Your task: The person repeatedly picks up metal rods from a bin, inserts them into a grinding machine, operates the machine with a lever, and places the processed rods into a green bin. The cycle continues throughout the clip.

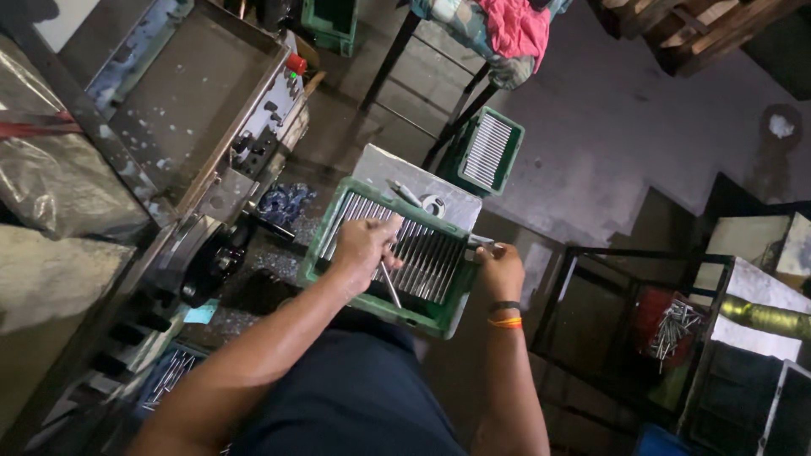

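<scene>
Dark cloth over the person's lap fills the bottom of the view, and both bare forearms reach out from it to a green crate point(319, 253) of thin metal rods point(422, 253) lying side by side in a row. Over the crate's near-left part, the left hand point(365, 245) has its fingers closed around one loose rod point(390, 285), which slants down toward the near edge. At the crate's right rim the right hand point(500, 268) is curled shut on the rim or on a small metal piece there; which one, I cannot tell. A grey machine point(194, 110) stands to the left, and a second green crate of rods point(488, 150) sits on the floor beyond. To do this well, I judge the held rod should be kept parallel to its neighbours and laid gently into the row, with the right hand bracing the crate against sliding.
</scene>
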